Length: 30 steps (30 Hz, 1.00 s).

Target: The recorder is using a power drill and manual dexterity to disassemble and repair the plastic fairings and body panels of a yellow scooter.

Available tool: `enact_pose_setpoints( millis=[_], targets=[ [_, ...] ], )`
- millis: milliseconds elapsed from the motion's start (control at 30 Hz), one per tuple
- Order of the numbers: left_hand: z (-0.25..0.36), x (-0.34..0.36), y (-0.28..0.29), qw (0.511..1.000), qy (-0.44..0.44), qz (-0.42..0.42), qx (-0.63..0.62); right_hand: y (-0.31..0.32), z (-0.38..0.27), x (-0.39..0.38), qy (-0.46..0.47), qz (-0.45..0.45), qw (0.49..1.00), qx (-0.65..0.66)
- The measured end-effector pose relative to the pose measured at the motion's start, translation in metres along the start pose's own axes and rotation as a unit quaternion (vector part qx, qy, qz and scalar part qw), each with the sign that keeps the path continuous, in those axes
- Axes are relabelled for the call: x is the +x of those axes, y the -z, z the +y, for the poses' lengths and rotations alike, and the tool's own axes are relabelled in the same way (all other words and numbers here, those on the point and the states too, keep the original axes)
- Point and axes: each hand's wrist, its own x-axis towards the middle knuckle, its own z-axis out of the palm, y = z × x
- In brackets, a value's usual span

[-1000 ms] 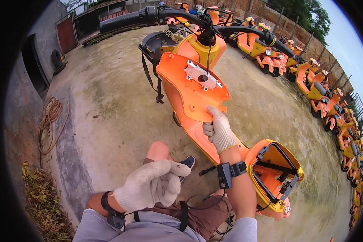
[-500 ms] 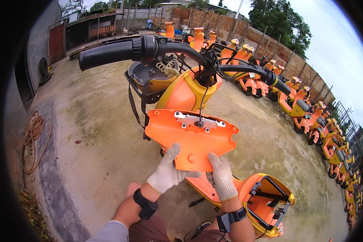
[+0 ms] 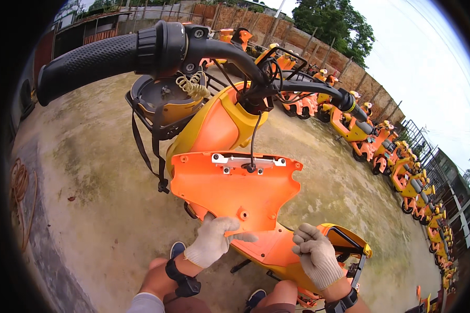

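An orange panel (image 3: 219, 182), inner face up, leans tilted in front of the scooter's yellow-and-orange front column (image 3: 203, 130). A white fitting (image 3: 230, 160) along its top edge has a black cable running to beneath the black handlebar (image 3: 224, 52). My gloved left hand (image 3: 216, 240) is closed on the panel's lower edge, thumb uppermost. My gloved right hand (image 3: 313, 253) is off the panel, just right of that edge, fingers curled; whatever it may hold is hidden. Below lies the orange floorboard (image 3: 266, 245), with an open rear compartment (image 3: 350, 245) at right.
A black-and-yellow bowl-shaped carrier (image 3: 156, 96) with hanging straps sits at the front. A row of parked orange-and-yellow scooters (image 3: 363, 135) curves along a brick wall (image 3: 360, 78). Coiled hose (image 3: 20, 185) lies on the concrete ground (image 3: 83, 203) at left, near my feet's side.
My left hand has risen onto the panel's edge; my right hand has let go and moved rightward. The panel has swung from steeply slanted to more level, and the handlebar appears larger as the view shifted.
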Motion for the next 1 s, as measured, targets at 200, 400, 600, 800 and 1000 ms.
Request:
enact_pose_setpoints(
  millis=[200,400,600,800,1000],
  targets=[
    [-0.003,-0.001,-0.009,0.998,-0.016,0.05,-0.017,-0.051,-0.04,-0.029,0.149,0.061,0.987,0.027],
    [-0.01,-0.008,-0.017,0.998,-0.022,0.037,-0.039,-0.064,-0.052,-0.025,0.205,0.01,0.978,-0.028],
    [-0.022,-0.004,-0.016,0.999,-0.031,0.001,-0.036,-0.094,-0.041,-0.007,0.321,0.042,0.932,-0.162],
    [-0.023,-0.007,-0.02,0.998,-0.058,0.002,-0.039,-0.105,-0.017,0.006,0.343,-0.027,0.871,-0.35],
    [-0.033,-0.007,-0.015,0.996,-0.077,0.038,0.004,-0.105,0.009,0.006,0.374,-0.042,0.861,-0.343]
  ],
)
